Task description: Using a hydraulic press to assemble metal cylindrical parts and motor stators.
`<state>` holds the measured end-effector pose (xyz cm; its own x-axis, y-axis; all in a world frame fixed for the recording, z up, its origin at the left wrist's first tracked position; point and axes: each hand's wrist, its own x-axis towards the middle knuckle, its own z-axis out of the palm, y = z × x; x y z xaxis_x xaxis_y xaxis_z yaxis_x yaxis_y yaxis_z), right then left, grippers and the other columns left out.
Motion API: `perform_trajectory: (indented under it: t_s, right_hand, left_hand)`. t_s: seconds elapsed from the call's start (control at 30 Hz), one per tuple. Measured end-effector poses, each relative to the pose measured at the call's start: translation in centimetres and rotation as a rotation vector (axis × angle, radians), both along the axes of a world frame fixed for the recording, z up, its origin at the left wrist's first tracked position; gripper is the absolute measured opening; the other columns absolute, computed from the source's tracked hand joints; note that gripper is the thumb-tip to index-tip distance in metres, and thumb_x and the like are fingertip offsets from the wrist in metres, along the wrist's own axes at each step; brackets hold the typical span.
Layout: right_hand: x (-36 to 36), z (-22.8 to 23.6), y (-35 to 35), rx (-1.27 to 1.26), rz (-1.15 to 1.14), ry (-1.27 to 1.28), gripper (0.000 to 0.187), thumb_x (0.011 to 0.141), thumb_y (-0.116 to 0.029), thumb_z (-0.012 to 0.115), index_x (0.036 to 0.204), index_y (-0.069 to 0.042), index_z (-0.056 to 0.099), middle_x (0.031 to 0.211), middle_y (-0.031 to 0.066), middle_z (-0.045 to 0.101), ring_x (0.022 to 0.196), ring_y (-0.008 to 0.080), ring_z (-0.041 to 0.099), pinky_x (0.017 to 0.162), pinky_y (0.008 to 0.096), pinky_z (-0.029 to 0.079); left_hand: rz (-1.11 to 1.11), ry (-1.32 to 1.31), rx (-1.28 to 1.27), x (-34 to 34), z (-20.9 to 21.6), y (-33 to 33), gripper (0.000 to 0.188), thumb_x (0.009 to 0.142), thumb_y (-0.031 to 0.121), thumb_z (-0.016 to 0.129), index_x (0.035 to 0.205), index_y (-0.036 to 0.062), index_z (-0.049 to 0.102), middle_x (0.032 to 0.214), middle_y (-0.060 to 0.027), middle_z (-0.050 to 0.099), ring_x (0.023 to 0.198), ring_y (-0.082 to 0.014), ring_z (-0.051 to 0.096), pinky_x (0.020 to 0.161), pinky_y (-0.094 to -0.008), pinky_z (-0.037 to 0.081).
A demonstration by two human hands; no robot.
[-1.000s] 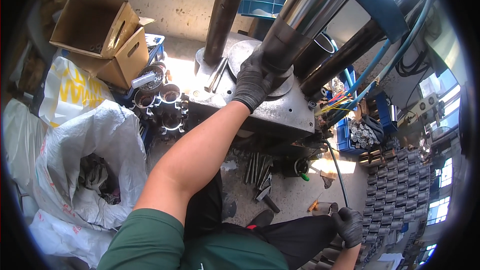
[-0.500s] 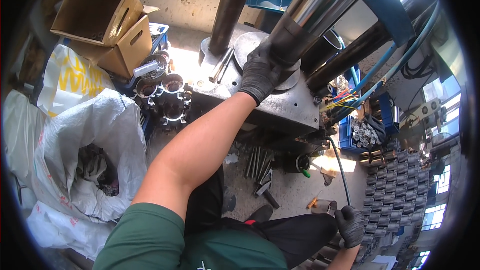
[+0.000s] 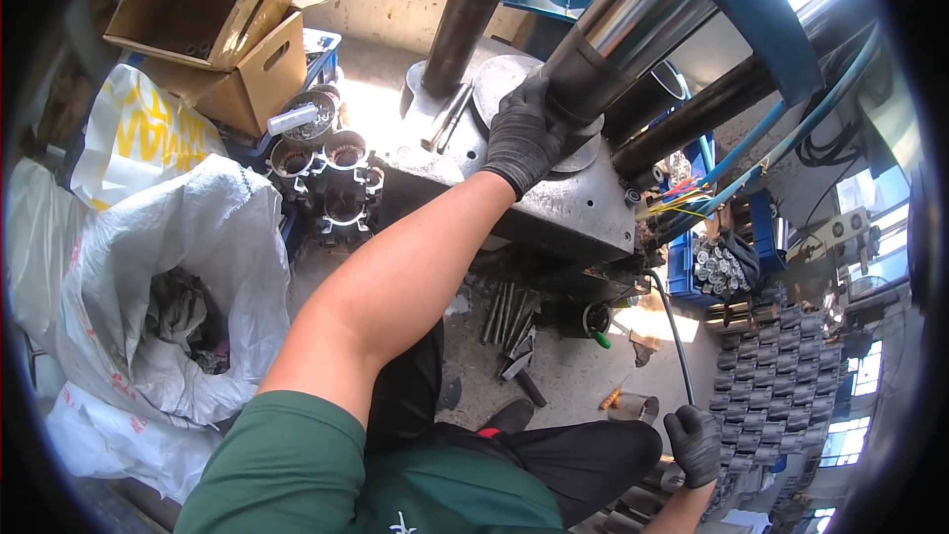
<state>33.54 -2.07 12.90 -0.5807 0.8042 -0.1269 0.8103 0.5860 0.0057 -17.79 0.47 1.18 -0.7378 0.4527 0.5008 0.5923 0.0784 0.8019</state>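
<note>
At the foot of a polished silver steel ram (image 3: 654, 15), the dark-gloved left hand (image 3: 526, 133) lies curled against a matte black metal cylinder (image 3: 585, 74), just above a round grey steel plate (image 3: 494, 89); how firmly it grips, I can't tell. The dark-gloved right hand (image 3: 695, 445) is closed round a thin black rod (image 3: 678, 346). Should that rod drive the ram, one careless nudge might crush the left fingers.

Rods (image 3: 454, 120) laid near a press bed's (image 3: 568, 210) left edge, a post (image 3: 474, 12) set at its rear left corner, a disc (image 3: 500, 81) placed on it beneath a cylinder (image 3: 587, 71), housings (image 3: 344, 151) grouped to its left
</note>
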Motion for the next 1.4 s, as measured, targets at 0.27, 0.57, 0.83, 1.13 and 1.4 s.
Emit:
perform_trajectory:
  t_s: [0.27, 0.57, 0.83, 1.13, 1.4]
  right_hand:
    - [-1.2, 3.4, 1.9, -0.244, -0.052, 0.214, 0.016, 0.091, -0.005, 0.067, 0.102, 0.003, 0.074, 0.087, 0.0186, 0.073, 0.078, 0.0283, 0.072, 0.072, 0.0365, 0.055]
    - [0.0, 2.8, 2.5, -0.273, 0.200, -0.100, 0.027, 0.086, -0.001, 0.062, 0.111, 0.000, 0.073, 0.091, 0.0176, 0.074, 0.088, 0.0339, 0.073, 0.080, 0.0402, 0.056]
    - [1.0, 2.6, 3.4, -0.271, 0.089, 0.112, 0.026, 0.087, 0.000, 0.060, 0.110, -0.001, 0.073, 0.092, 0.0174, 0.073, 0.075, 0.0334, 0.069, 0.074, 0.0413, 0.056]
    - [0.6, 3.1, 3.1, -0.422, -0.102, 0.149, 0.027, 0.091, 0.002, 0.056, 0.112, 0.001, 0.072, 0.094, 0.0152, 0.074, 0.069, 0.0199, 0.069, 0.068, 0.0336, 0.056]
    - [0.6, 3.1, 2.9, -0.443, -0.100, 0.142, 0.027, 0.091, 0.002, 0.056, 0.113, 0.001, 0.071, 0.100, 0.0113, 0.076, 0.068, 0.0168, 0.069, 0.065, 0.0307, 0.056]
  left_hand:
    - [0.002, 0.017, 0.022, 0.0, 0.1, 0.0, 0.065, 0.083, 0.015, 0.076, 0.142, 0.0036, 0.050, 0.136, -0.0246, 0.058, 0.129, -0.0432, 0.053, 0.114, -0.0494, 0.042]
    - [-0.034, -0.016, 0.064, -0.1, 0.1, 0.1, 0.061, 0.083, 0.012, 0.075, 0.139, 0.0034, 0.052, 0.134, -0.0240, 0.060, 0.128, -0.0428, 0.055, 0.112, -0.0488, 0.045]
    - [-0.047, -0.011, 0.101, -0.2, 0.6, -0.3, 0.058, 0.082, 0.011, 0.076, 0.135, 0.0010, 0.056, 0.129, -0.0251, 0.063, 0.124, -0.0422, 0.059, 0.111, -0.0485, 0.046]
    - [-0.019, 0.001, 0.073, -0.2, 0.1, -0.2, 0.061, 0.082, 0.012, 0.078, 0.137, 0.0033, 0.055, 0.132, -0.0242, 0.061, 0.127, -0.0415, 0.057, 0.112, -0.0488, 0.045]
    - [0.012, 0.026, 0.028, 0.0, -0.1, 0.0, 0.066, 0.083, 0.014, 0.078, 0.141, 0.0035, 0.050, 0.135, -0.0254, 0.059, 0.127, -0.0440, 0.055, 0.114, -0.0494, 0.044]
